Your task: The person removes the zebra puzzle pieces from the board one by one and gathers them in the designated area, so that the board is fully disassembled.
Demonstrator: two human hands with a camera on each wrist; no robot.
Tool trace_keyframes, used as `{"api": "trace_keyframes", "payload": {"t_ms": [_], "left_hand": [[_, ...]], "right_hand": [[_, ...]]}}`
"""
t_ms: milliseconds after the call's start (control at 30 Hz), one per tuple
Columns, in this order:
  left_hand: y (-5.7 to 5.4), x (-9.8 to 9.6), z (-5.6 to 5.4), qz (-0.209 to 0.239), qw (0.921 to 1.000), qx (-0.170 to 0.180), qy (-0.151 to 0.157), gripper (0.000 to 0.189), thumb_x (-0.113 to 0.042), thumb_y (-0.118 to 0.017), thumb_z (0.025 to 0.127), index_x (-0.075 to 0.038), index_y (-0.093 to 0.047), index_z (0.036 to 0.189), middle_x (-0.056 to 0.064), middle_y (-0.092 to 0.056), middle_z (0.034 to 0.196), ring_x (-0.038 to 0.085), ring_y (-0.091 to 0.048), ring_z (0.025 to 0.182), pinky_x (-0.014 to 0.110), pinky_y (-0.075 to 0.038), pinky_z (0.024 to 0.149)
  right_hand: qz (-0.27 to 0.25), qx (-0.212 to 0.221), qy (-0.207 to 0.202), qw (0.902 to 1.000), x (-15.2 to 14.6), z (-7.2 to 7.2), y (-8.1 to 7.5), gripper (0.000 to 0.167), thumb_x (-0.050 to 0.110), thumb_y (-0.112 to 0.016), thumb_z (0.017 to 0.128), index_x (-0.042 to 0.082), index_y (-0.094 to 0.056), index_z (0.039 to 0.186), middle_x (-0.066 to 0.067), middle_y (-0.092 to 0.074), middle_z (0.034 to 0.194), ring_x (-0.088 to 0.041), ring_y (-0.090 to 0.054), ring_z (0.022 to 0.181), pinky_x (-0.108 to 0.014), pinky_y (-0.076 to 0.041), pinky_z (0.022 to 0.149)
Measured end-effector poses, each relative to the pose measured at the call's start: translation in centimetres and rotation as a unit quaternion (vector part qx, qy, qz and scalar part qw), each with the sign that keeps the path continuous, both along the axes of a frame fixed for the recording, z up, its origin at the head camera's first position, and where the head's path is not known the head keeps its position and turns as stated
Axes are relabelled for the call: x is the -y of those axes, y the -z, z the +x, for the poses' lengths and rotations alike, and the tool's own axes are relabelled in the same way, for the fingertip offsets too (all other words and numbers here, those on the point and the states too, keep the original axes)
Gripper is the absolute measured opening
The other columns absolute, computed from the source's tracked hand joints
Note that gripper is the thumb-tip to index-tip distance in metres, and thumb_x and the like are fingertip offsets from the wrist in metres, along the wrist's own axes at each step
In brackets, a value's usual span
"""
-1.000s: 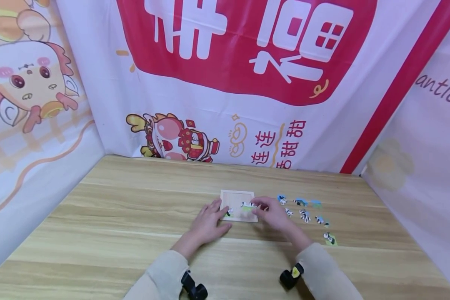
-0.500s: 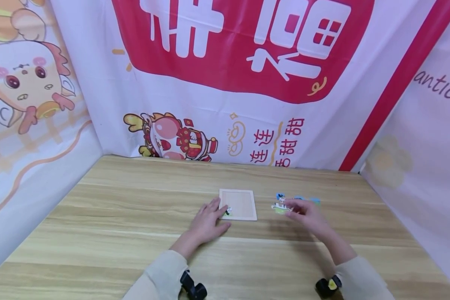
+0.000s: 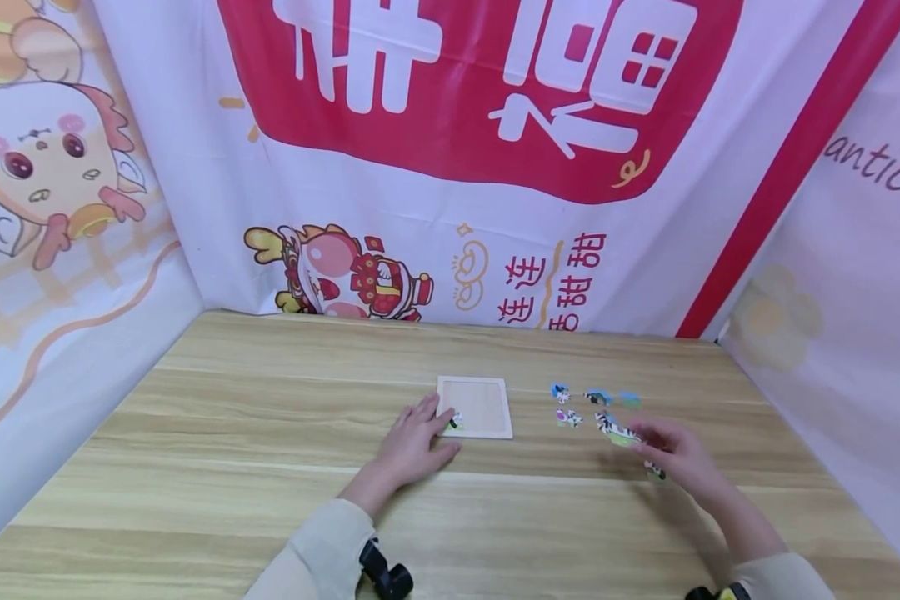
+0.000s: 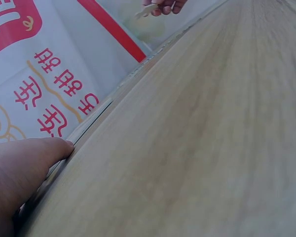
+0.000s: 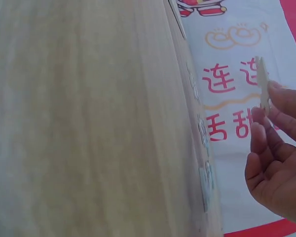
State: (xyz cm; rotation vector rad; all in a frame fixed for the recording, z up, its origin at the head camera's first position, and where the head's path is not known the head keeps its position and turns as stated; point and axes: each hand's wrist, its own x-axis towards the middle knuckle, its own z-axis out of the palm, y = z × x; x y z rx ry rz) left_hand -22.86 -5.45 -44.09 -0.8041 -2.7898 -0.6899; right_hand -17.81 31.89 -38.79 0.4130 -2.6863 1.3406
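My left hand (image 3: 414,446) lies flat in the head view, fingertips on the left edge of a pale square puzzle tray (image 3: 480,400). One black, white and green puzzle piece (image 3: 456,422) sits in the tray's lower left corner, by the index finger. Farther right, my right hand (image 3: 675,457) pinches a white and green jigsaw piece (image 3: 622,437) between thumb and fingers. The right wrist view shows this piece (image 5: 263,89) edge-on, raised above the table. Beneath the right hand, a black-and-white piece (image 3: 654,472) is partly covered.
Several loose puzzle pieces lie right of the tray, among them a blue and white piece (image 3: 560,392), a dark and blue piece (image 3: 597,397) and a blue-green piece (image 3: 630,400). A printed cloth (image 3: 360,183) hangs behind the wooden table (image 3: 270,400).
Holding the white and green jigsaw piece, my right hand has moved from over the tray to the right, above the loose pieces. My left hand has stayed at the tray's edge.
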Motion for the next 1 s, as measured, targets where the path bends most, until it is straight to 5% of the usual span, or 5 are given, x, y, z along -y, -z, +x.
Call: {"api": "trace_keyframes", "payload": {"t_ms": [300,467,1000], "left_hand": [[0.2,0.1,0.0,-0.003,1.0,0.003,0.002,0.055,-0.041,-0.051,0.083,-0.008,-0.045,0.126,0.021,-0.028,0.134,0.031,-0.021,0.124,0.047,-0.015,0.099],[0.2,0.0,0.1,-0.003,1.0,0.007,0.003,0.055,-0.042,-0.051,0.083,-0.008,-0.045,0.126,0.02,-0.027,0.134,0.031,-0.021,0.124,0.046,-0.015,0.099],[0.2,0.1,-0.1,-0.004,1.0,0.004,-0.001,0.055,-0.042,-0.05,0.083,-0.009,-0.045,0.126,0.02,-0.028,0.134,0.03,-0.021,0.124,0.046,-0.014,0.099]], "right_hand": [[-0.026,0.061,-0.003,0.9978,-1.5,0.2,2.5,0.032,0.01,-0.062,0.078,-0.007,-0.056,0.104,-0.012,-0.059,0.086,-0.015,-0.053,0.073,-0.024,-0.045,0.062],[-0.002,0.088,0.037,0.9954,-1.3,0.4,3.0,0.034,0.013,-0.064,0.076,-0.003,-0.057,0.105,-0.01,-0.058,0.09,-0.016,-0.052,0.079,-0.024,-0.043,0.068],[0.083,0.041,0.055,0.9942,-0.6,0.0,3.4,0.029,0.009,-0.066,0.073,0.004,-0.061,0.101,-0.004,-0.051,0.078,-0.016,-0.046,0.07,-0.025,-0.04,0.059]]}}
